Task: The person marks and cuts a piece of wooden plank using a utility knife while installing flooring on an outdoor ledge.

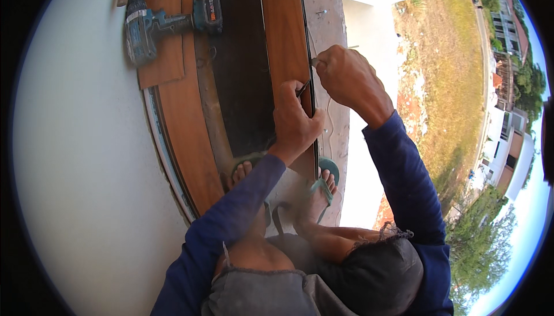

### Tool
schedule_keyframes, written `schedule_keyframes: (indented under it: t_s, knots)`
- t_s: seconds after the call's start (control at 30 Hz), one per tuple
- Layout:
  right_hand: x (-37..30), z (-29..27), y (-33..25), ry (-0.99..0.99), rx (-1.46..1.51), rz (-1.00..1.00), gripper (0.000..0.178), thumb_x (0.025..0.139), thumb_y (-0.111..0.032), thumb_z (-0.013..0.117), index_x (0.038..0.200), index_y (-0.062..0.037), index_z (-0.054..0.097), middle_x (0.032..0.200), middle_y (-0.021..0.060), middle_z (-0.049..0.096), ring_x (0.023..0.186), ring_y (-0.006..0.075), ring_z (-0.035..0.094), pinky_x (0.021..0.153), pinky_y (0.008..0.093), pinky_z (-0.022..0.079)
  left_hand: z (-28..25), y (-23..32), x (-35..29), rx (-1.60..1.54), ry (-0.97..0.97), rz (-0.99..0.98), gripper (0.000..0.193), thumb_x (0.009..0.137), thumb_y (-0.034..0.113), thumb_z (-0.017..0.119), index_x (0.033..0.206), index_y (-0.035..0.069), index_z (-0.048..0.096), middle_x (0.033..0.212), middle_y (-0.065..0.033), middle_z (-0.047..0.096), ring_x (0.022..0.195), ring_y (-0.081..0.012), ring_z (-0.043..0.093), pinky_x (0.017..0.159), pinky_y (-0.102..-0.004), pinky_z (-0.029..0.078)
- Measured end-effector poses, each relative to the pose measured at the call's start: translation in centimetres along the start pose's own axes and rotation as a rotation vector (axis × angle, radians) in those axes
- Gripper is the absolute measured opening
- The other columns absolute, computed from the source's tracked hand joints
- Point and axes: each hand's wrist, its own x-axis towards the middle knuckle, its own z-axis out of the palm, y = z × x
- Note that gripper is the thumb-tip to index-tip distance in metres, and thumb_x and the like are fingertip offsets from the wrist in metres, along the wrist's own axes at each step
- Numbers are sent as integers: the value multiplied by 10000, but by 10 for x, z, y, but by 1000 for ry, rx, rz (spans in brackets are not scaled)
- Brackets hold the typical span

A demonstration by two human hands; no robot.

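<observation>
A long brown wood-look plank [285, 22] with a dark edge runs away from me between my feet. My left hand [297, 121] is closed around this plank's right edge, thumb and fingers on either side, beside a small dark strip at the fingertips. My right hand [353, 82] is a fist just right of the plank's edge, farther off than the left. A small greyish tip pokes out of that fist against the edge; the rest of what it holds is hidden.
A teal-and-black cordless drill [141, 27] lies at the far left on brown planks [190, 137]. A black panel [236, 56] lies between the planks. A pale wall [81, 143] stands at left; a concrete ledge [329, 27] borders a drop to dry grass [444, 74] at right.
</observation>
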Motion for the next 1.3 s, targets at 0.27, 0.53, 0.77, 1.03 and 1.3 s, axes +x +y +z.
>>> schedule_keyframes:
  t_s: [0.27,0.53,0.77,1.03,1.3]
  knots:
    - [-10,11,3,106,16,-54,238,900,-130,514,757,20,632,748,266,621,754,460,624,720,536,494,0,1,1,-44,-17,-23,528,714,34,748,1141,7,438,1018,-184,592,919,-323,678,872,-382,543]
    - [-21,3,-7,-7,-102,-26,190,873,-112,531,857,14,673,834,237,672,819,440,673,715,501,544,-1,4,1,-39,-38,-34,572,713,54,801,1142,12,426,1043,-200,590,943,-340,671,889,-394,540]
    - [-34,18,3,100,-78,-71,233,927,-145,533,778,-4,644,743,262,632,749,456,628,699,530,496,1,4,1,-36,-29,-42,587,716,79,804,1147,26,410,1012,-188,579,945,-357,657,866,-411,522]
    - [-39,-8,7,137,61,-31,207,934,-165,528,861,-11,645,804,225,669,794,439,647,719,526,509,-14,15,7,-129,-30,-122,695,704,180,869,1138,5,355,1013,-181,516,902,-277,613,841,-382,528]
    - [-18,-3,7,105,43,-75,242,960,-209,526,857,-23,642,804,222,666,807,445,638,731,534,494,-22,17,10,-121,-14,-226,758,688,246,884,1151,16,331,1042,-151,481,953,-219,553,913,-352,486]
